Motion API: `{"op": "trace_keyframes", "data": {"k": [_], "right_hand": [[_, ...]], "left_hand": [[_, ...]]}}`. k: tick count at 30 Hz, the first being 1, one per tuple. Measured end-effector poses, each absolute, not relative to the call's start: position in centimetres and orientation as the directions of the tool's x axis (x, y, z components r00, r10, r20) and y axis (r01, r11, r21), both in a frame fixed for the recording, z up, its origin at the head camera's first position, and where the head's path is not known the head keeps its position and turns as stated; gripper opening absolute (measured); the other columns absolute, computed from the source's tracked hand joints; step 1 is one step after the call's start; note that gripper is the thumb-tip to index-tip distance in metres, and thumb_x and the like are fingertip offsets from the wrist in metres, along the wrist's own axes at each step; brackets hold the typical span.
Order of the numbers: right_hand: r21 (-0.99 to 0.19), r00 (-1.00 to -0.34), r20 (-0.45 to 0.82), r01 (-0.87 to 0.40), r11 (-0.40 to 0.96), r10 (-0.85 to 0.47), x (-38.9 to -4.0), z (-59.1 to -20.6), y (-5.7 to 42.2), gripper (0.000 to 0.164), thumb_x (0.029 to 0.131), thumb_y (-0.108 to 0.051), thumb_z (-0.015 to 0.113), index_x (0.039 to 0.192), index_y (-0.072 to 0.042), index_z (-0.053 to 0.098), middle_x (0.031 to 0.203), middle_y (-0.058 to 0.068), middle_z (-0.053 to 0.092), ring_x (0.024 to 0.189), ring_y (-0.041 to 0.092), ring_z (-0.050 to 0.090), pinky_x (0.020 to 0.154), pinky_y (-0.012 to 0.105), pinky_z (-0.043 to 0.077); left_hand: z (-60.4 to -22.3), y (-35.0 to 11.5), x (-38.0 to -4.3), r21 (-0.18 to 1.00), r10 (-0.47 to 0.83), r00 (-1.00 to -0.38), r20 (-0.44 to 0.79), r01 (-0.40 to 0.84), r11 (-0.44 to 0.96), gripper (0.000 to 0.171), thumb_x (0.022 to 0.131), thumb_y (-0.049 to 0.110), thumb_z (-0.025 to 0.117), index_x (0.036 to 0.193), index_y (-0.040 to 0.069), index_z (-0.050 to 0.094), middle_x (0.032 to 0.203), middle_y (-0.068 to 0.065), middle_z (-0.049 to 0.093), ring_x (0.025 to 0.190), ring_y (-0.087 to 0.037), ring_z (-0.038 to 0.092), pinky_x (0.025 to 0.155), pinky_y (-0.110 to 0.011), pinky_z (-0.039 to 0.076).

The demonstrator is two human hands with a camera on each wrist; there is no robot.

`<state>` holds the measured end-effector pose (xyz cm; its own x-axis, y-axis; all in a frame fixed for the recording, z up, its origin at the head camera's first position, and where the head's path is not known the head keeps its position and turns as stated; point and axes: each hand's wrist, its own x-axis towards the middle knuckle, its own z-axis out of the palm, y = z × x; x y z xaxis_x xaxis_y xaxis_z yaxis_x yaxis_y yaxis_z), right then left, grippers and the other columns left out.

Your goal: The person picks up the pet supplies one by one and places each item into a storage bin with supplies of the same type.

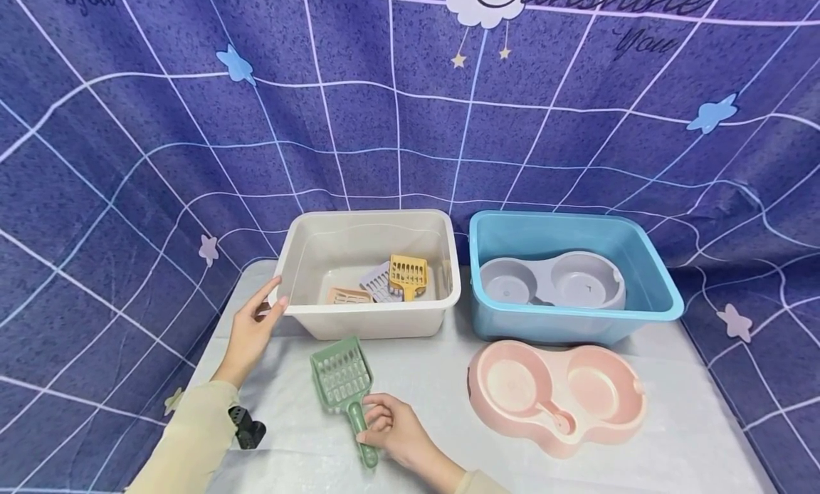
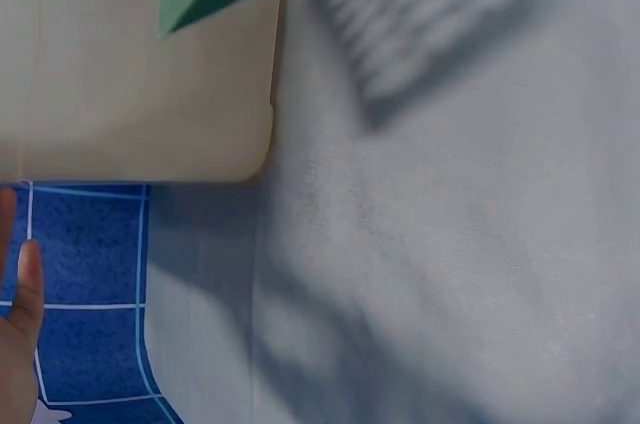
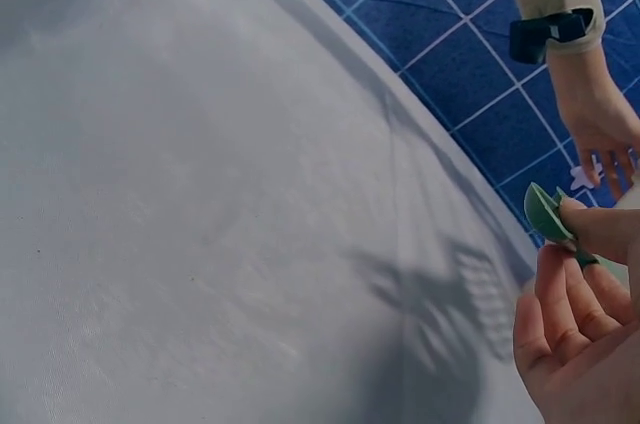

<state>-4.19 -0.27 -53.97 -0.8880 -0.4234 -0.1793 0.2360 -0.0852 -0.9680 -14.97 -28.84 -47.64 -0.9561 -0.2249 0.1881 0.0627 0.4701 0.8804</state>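
A green slotted litter scoop (image 1: 344, 376) is held above the white table by my right hand (image 1: 400, 433), which pinches its handle between thumb and fingers. In the right wrist view the handle's end (image 3: 543, 212) shows at my thumb. My left hand (image 1: 253, 330) is at the left front corner of the beige litter box (image 1: 378, 322), fingers extended near its rim; whether they touch it I cannot tell. Inside that box lie a yellow scoop (image 1: 408, 275), a lilac scoop (image 1: 378, 284) and a peach scoop (image 1: 349, 295).
To the right stands a blue litter box (image 1: 564, 326) with a grey double bowl (image 1: 579, 280) in it. A pink double bowl (image 1: 557, 394) lies on the table (image 1: 442, 380) in front of it. A purple patterned curtain (image 1: 384, 124) hangs behind and at both sides.
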Motion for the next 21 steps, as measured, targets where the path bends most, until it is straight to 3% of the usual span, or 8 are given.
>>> {"op": "trace_keyframes", "data": {"k": [13,21], "right_hand": [[-0.969,-0.873,-0.158,0.226,-0.097,-0.461,-3.7,-52.6,1.1,0.053,0.075,0.014,0.073,0.124,0.006,0.057,0.091,0.002,0.059,0.069,0.005,0.048,0.058,0.012,0.040],[-0.969,-0.865,-0.164,0.232,-0.089,-0.475,-3.2,-51.6,1.7,0.053,0.077,0.015,0.073,0.126,0.005,0.056,0.093,0.002,0.059,0.069,0.005,0.046,0.057,0.012,0.038]], "left_hand": [[-47.7,-28.6,-15.0,0.904,-0.219,-0.956,0.197,0.091,0.417,0.050,0.099,0.025,0.062,0.147,0.016,0.050,0.132,-0.013,0.053,0.087,0.000,0.053,0.076,-0.010,0.044],[-44.2,-26.8,-13.4,0.904,-0.212,-0.959,0.190,0.086,0.418,0.048,0.099,0.015,0.061,0.144,0.002,0.049,0.125,-0.020,0.055,0.084,0.000,0.051,0.074,-0.009,0.043]]}}
